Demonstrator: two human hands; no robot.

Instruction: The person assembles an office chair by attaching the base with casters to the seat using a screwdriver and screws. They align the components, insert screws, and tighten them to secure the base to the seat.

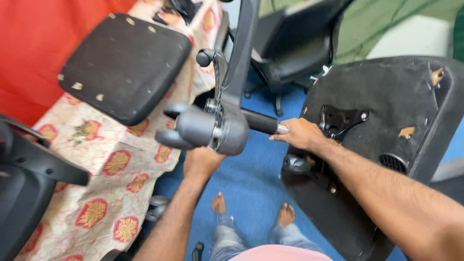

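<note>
My left hand (202,162) reaches up under a grey chair mechanism (212,128) with stubby knobs and holds it from below. The mechanism hangs on a dark curved chair spine (240,53). A black cylinder with a metal tip (263,123) sticks out of the mechanism to the right. My right hand (299,134) is closed around that metal tip. An upturned black chair seat (386,121) with a metal bracket lies just right of my right hand.
A detached black seat cushion (123,65) rests on a floral cloth (106,164) over a bed with a red sheet (34,43). Another black chair (295,43) stands behind. A chair part (24,179) is at left. My bare feet stand on blue carpet (251,179).
</note>
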